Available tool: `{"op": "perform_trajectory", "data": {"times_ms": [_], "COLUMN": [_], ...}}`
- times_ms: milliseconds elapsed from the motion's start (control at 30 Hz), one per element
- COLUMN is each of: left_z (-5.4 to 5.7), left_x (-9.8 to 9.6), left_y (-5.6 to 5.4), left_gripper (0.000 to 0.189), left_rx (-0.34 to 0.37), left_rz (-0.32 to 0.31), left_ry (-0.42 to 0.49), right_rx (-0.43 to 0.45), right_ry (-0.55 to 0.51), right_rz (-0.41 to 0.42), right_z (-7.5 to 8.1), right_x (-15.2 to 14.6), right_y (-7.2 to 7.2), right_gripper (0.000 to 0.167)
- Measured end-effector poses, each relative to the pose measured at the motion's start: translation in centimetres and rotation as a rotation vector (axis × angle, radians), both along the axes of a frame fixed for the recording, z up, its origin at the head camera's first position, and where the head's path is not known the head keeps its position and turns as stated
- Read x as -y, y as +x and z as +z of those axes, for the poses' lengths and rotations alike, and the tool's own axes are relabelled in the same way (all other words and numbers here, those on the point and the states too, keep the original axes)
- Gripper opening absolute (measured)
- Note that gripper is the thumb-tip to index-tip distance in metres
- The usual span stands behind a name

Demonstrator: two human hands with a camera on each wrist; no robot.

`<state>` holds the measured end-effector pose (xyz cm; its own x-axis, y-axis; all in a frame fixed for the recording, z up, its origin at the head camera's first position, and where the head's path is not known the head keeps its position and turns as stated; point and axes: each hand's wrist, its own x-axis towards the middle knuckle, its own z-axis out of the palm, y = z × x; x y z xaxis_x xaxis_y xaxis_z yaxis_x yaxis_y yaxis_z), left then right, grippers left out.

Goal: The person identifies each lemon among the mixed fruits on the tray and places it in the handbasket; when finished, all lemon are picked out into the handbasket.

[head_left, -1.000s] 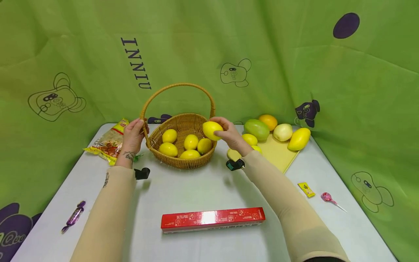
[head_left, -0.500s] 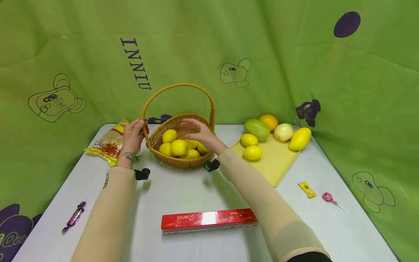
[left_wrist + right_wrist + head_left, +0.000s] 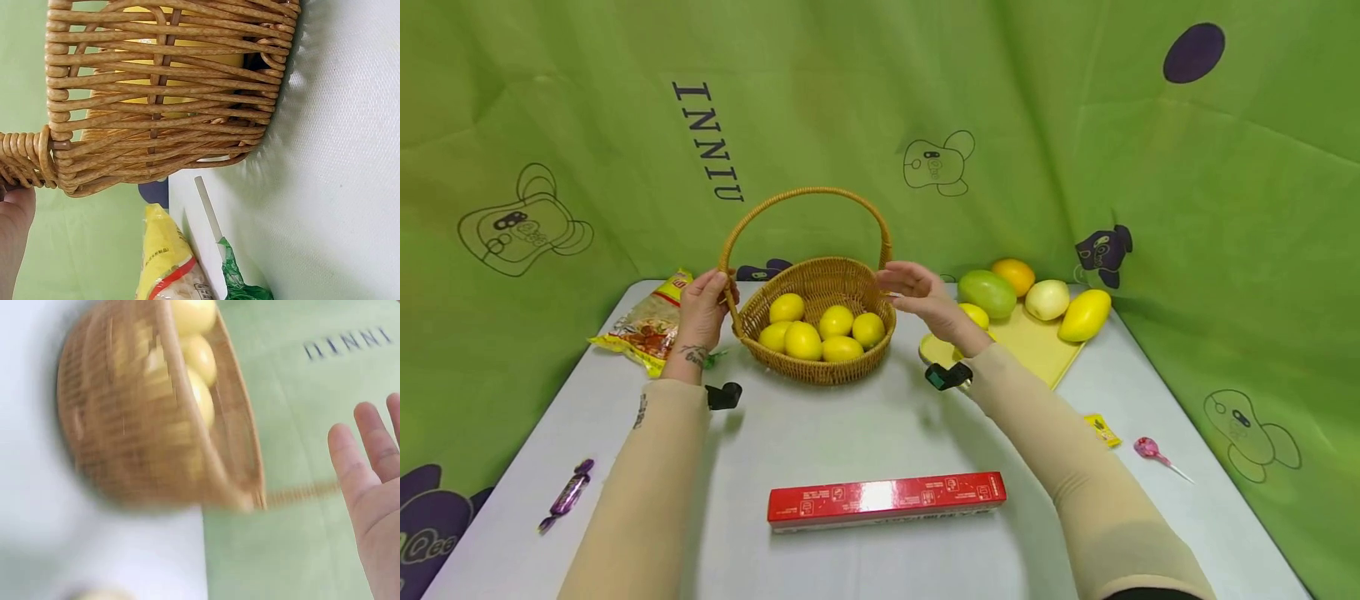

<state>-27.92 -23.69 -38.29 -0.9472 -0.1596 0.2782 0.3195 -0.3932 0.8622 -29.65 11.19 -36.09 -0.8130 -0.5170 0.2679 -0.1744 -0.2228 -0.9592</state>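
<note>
A wicker basket (image 3: pixel 820 372) with a tall arched handle (image 3: pixel 811 191) stands at the back of the table, holding several yellow lemons (image 3: pixel 803 342). My left hand (image 3: pixel 702 305) grips the handle low on its left side; in the left wrist view only part of that hand (image 3: pixel 17 215) shows beside the handle's base. Just right of the basket's rim, my right hand (image 3: pixel 931 304) hangs in the air, its fingers extended and nothing in them. The right wrist view shows those spread fingers (image 3: pixel 345 450) apart from the blurred basket (image 3: pixel 119 419).
On the right, a yellow tray (image 3: pixel 1037 350) bears a green mango (image 3: pixel 987 293), a yellow mango (image 3: pixel 1085 316), a pale fruit (image 3: pixel 1048 300), an orange fruit (image 3: pixel 1013 276) and a lemon (image 3: pixel 975 315). A snack bag (image 3: pixel 651 325), red box (image 3: pixel 887 500), purple candy (image 3: pixel 567 496) and lollipop (image 3: pixel 1150 450) lie around.
My right hand carried a lemon leftward, let it go into the basket, then moved back right without it. That lemon now rests at the front among the others. My left hand stays on the handle.
</note>
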Motion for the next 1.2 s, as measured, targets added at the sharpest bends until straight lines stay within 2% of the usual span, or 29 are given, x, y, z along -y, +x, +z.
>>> {"op": "perform_trajectory", "data": {"times_ms": [200, 433, 567, 667, 833, 1000, 1200], "left_z": [0.1, 0.2, 0.0, 0.0, 0.0, 0.1, 0.1], "left_x": [-0.1, -0.1, -0.2, -0.2, -0.2, -0.3, -0.3], "left_y": [0.1, 0.1, 0.1, 0.1, 0.0, 0.1, 0.2], "left_gripper": [0.015, 0.016, 0.015, 0.015, 0.017, 0.017, 0.015], "left_rx": [0.017, 0.027, 0.02, 0.02, 0.028, 0.026, 0.015], "left_rz": [0.001, 0.025, 0.026, 0.02, 0.041, 0.042, 0.032], "left_ry": [0.006, 0.017, 0.01, 0.015, -0.009, -0.018, 0.001], "right_rx": [0.007, 0.026, 0.059, 0.067, 0.088, 0.104, 0.056], "right_ry": [-0.014, 0.067, 0.148, 0.253, 0.396, 0.463, 0.517], "right_rz": [-0.064, -0.143, -0.216, -0.265, -0.293, -0.303, -0.308], "right_z": [-0.7, -3.5, -5.1, -6.1, -7.5, -8.5, -9.1], "right_x": [-6.3, -12.5, -14.7, -15.5, -15.7, -15.6, -15.1], "right_y": [0.0, -0.5, -0.6, -0.4, -0.3, -0.4, -0.4], "right_gripper": [0.046, 0.041, 0.046, 0.05, 0.05, 0.051, 0.054]}}
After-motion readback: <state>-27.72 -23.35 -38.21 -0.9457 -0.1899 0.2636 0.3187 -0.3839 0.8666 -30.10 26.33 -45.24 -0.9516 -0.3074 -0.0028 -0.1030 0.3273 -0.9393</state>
